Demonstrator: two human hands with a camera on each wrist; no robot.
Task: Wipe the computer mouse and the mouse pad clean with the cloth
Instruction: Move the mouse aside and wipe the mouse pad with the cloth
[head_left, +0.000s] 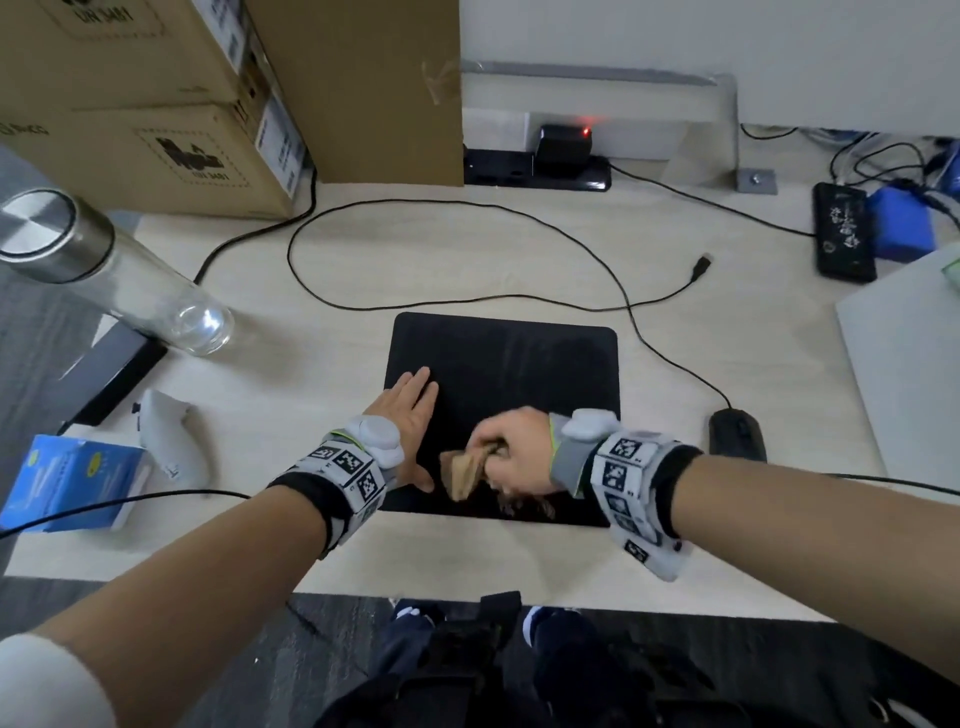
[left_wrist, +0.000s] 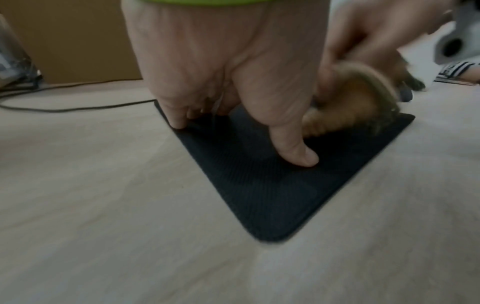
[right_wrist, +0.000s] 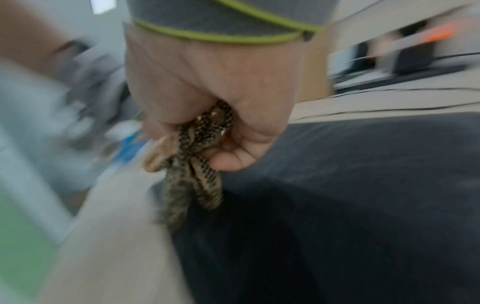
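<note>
On the pale bench (head_left: 467, 249) lies the black mouse pad (head_left: 519, 374), square to the near edge. The left hand (head_left: 410, 415) rests flat on its left part, grip open, fingers straight. The right hand (head_left: 514, 452), grip closed round the bunched brown cloth (head_left: 465, 470), holds it against the pad's near part. The black computer mouse (head_left: 737, 434) sits just beside the pad's right edge, its cable (head_left: 457, 208) looping behind.

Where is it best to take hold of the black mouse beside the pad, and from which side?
Probably from above, with the grip across the two long sides of the mouse. It lies flat on the desk, right of the mouse pad, its cable leaving at the far end.
</note>
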